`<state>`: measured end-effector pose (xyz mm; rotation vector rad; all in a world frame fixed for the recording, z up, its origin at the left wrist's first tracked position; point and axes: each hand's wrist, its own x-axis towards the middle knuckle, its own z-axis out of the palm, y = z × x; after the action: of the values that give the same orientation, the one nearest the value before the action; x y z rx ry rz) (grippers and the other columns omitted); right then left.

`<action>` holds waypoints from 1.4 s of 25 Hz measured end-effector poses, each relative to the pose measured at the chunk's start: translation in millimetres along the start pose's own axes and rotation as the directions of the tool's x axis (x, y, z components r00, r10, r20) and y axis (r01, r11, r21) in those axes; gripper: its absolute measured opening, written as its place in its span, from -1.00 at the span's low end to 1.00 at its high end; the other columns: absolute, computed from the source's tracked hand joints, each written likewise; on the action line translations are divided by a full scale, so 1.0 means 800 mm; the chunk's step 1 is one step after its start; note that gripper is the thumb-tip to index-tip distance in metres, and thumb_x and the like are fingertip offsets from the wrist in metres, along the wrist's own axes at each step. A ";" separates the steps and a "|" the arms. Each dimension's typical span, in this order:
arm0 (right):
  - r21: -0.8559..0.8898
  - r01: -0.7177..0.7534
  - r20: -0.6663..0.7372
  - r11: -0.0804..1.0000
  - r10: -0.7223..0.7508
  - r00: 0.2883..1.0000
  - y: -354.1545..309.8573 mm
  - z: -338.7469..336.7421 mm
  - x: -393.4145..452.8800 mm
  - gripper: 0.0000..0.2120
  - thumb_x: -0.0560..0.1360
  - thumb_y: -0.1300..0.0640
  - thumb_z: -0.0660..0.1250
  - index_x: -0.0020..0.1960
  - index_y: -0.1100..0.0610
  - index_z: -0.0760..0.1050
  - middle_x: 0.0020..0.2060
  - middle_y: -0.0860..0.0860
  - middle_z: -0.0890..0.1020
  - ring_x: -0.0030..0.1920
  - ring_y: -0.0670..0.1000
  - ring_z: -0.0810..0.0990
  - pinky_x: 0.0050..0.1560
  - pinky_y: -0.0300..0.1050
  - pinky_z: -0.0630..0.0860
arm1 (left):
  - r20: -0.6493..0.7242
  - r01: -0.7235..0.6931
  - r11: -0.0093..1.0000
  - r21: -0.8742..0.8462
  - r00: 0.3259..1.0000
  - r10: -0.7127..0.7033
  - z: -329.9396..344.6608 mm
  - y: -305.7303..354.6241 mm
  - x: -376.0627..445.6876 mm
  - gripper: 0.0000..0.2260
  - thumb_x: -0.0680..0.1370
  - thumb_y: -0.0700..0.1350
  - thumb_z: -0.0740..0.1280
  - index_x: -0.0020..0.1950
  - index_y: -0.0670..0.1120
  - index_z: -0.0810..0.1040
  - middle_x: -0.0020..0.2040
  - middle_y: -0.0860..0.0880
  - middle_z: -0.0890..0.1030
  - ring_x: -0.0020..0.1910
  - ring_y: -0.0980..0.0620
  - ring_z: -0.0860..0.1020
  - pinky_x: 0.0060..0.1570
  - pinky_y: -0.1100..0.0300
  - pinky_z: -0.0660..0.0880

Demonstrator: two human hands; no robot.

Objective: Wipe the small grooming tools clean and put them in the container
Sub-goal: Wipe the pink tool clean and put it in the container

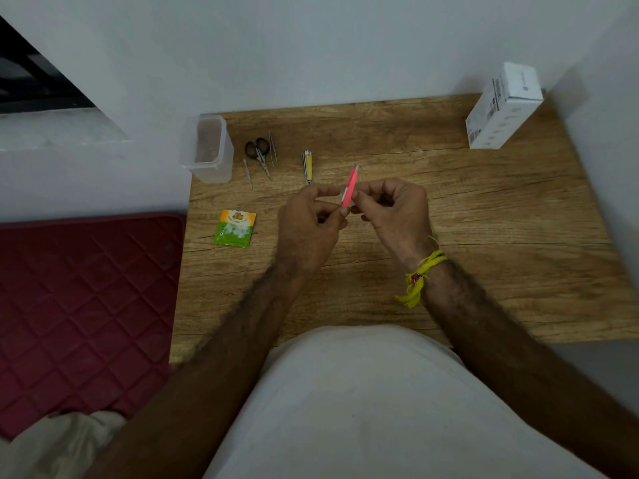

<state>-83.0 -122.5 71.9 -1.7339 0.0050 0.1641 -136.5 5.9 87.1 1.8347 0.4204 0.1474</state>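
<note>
you are on the wiping step: both hands, left hand point(311, 216) and right hand point(394, 205), pinch the pink tool point(350, 186) above the worktop point(484, 236). next, carry it left to the container point(209, 148).

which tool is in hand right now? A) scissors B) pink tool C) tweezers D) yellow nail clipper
B: both the left hand and right hand pinch the pink tool; scissors, clipper and tweezers lie on the table.
</note>
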 end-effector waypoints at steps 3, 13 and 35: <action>0.011 0.010 -0.009 1.000 -0.010 1.000 0.004 -0.001 0.003 -0.95 0.47 0.21 0.51 -0.12 0.19 0.68 -0.25 0.09 0.73 -0.17 0.10 0.74 -0.18 -0.09 0.63 | -0.006 -0.004 0.998 0.057 1.000 0.004 -0.001 0.002 -0.002 -0.73 0.51 -0.25 0.48 0.18 -0.14 0.56 -0.21 -0.01 0.72 -0.26 0.11 0.71 -0.14 0.10 0.68; 0.041 0.032 -0.058 0.999 -0.030 0.998 0.003 -0.004 0.009 -0.90 0.46 0.17 0.53 -0.12 0.21 0.69 -0.29 0.08 0.72 -0.20 0.12 0.73 -0.20 -0.10 0.63 | 0.036 0.007 0.997 0.079 0.999 -0.010 0.000 0.006 -0.006 -0.76 0.52 -0.27 0.47 0.17 -0.18 0.57 -0.17 -0.05 0.72 -0.24 0.11 0.70 -0.16 0.17 0.67; 0.154 -0.056 -0.133 0.986 0.076 0.988 -0.008 -0.008 0.019 -0.87 0.46 0.23 0.53 -0.12 0.30 0.65 -0.24 0.19 0.72 -0.24 0.08 0.72 -0.20 -0.08 0.62 | 0.038 -0.047 0.995 0.092 0.998 0.044 0.004 -0.006 -0.002 -0.82 0.46 -0.19 0.54 -0.05 -0.05 0.58 -0.26 0.00 0.70 -0.31 0.11 0.68 -0.23 0.16 0.63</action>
<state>-66.4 -125.8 77.7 -1.5921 0.1731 0.0894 -138.5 3.8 81.8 1.9366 0.3653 0.1277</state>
